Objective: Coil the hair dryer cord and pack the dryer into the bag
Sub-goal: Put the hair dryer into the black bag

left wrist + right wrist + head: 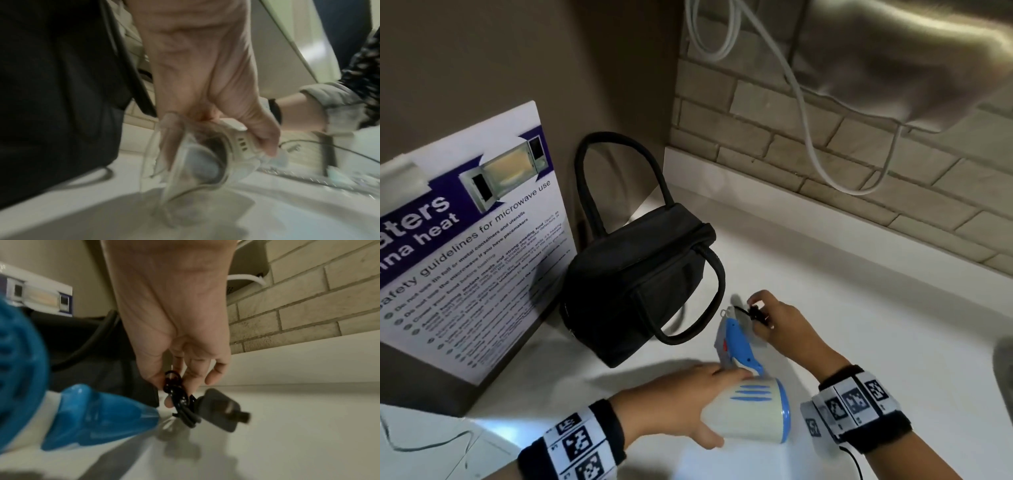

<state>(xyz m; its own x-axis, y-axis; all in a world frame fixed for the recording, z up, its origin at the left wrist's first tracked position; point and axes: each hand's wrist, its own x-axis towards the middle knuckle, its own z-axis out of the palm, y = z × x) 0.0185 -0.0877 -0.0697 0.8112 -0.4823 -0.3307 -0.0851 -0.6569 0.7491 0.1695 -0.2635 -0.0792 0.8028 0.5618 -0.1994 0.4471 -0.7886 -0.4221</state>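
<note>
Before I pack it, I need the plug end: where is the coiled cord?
In the right wrist view, the coiled cord is pinched in the right hand, beside the dryer's blue handle, near the black bag.

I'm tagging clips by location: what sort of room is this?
Probably a shared kitchen or break room: a microwave safety sign leans on the wall, beside a white countertop and brick-tile backsplash.
</note>
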